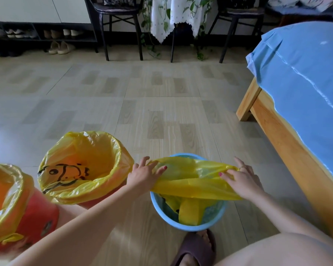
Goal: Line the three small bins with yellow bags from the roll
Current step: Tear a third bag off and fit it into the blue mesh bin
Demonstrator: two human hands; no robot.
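The left hand (142, 176) pinches the left end of a thin, crinkly yellow plastic bag (192, 181), fingers curled over the film at the left rim of the small round light-blue plastic bin (188, 223); the right hand (242, 179) grips the bag's other end at the bin's right rim, thumb and fingers closed on the film. Between them the bag's mouth is stretched taut across the top of the blue bin, while its lower part hangs down inside, still folded and bunched toward the near wall. The likeliest trouble, I judge, is the film itself: pulled this tight over a hard rim, it could tear at either pinch or stretch out of shape. If only one side is hooked over the rim first, the other may spring back and drop into the bin. The bunched tail could also stay folded, trapping air and leaving the liner sitting high. The bin looks light, so a sideways tug might tip or slide it on the smooth pale wood-look floor (161, 112). Just left of the blue bin stands a red-orange bin with a yellow liner and a clownfish print (83, 167), its liner already folded over the rim; farther left of the blue bin a second red-orange bin lined in yellow (12, 204) sits at the frame edge. A careless left elbow could knock either. Right of the blue bin runs a wooden bed frame with a blue cover (296, 93); just near of it, a foot in a dark brown slipper (196, 246). No roll is in view.
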